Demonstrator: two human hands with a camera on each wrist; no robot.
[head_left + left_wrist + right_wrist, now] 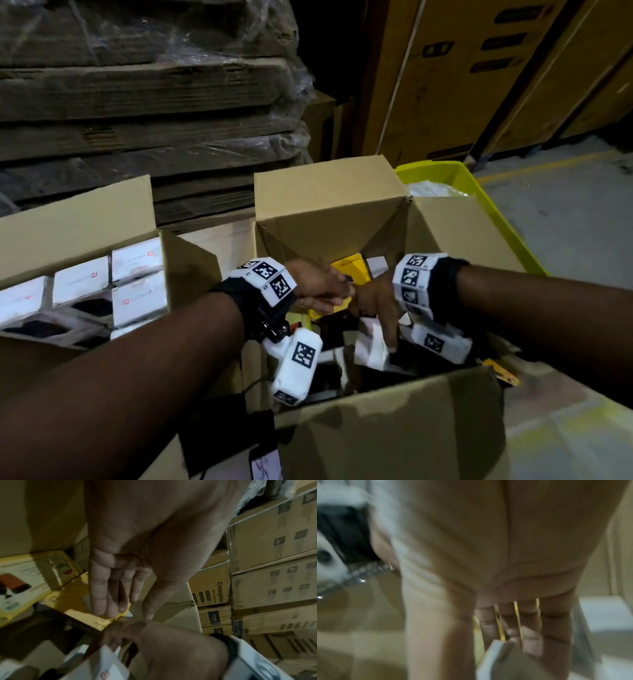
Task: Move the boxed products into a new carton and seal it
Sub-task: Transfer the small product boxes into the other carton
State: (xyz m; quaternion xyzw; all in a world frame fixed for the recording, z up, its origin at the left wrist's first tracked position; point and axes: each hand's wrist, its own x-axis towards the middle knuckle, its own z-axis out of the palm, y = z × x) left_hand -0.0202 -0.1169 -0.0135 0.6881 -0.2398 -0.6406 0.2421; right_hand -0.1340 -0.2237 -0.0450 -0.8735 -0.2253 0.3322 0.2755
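Two open brown cartons sit side by side. The left carton (78, 219) holds neat rows of white product boxes (137, 260). The right carton (329, 202) holds a loose mix of yellow boxes (352, 272) and white ones. Both hands reach into the right carton. My right hand (378, 308) points down and grips a small white box (370, 346), also seen in the left wrist view as the white box (109, 668) and, blurred, in the right wrist view (494, 660). My left hand (325, 289) hovers beside it with straight fingers (116, 595) over a yellow box (77, 601), holding nothing.
A yellow-green plastic crate (479, 192) stands behind the right carton. Film-wrapped stacks of flat cardboard (137, 102) rise behind both cartons. Tall printed cartons (479, 85) line the back right. Bare concrete floor (565, 222) lies to the right.
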